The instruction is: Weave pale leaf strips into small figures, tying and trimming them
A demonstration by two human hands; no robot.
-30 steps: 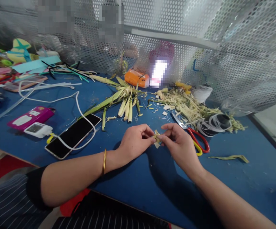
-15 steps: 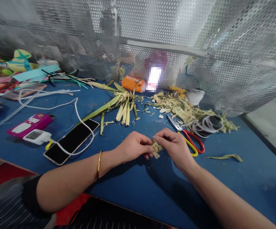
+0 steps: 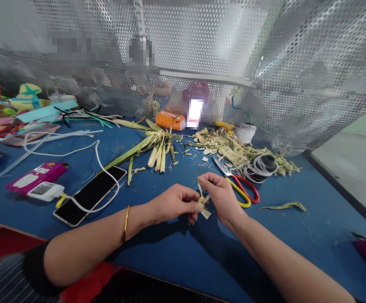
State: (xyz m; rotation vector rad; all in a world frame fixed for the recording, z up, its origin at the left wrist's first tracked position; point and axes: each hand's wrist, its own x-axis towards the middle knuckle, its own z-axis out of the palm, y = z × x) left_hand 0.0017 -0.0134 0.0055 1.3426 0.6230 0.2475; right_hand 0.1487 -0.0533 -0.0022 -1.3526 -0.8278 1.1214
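Between thumb and fingers, my left hand (image 3: 178,204) pinches a small folded piece of pale green leaf strips (image 3: 203,207), with several ends sticking out. My right hand (image 3: 217,191) is closed at its fingertips on one strip end, which stands up from the piece. Just right of that hand lie scissors (image 3: 238,185) with one red and one yellow handle, their blades pointing away. Behind them is a dark spool (image 3: 261,167) wound with white thread. A loose green leaf strip (image 3: 285,206) rests farther right on the blue table (image 3: 170,252).
A heap of leaf scraps (image 3: 233,145) and a bundle of cut leaf stalks (image 3: 157,147) lie at the back, near an orange packet (image 3: 170,120). At left are a black phone (image 3: 91,195), a purple device (image 3: 36,179) and a white cable (image 3: 100,155). A perforated panel (image 3: 183,50) stands behind.
My right fingertips have drawn a strip end up and away from the folded piece, which now looks more spread. The whole view has shifted slightly.
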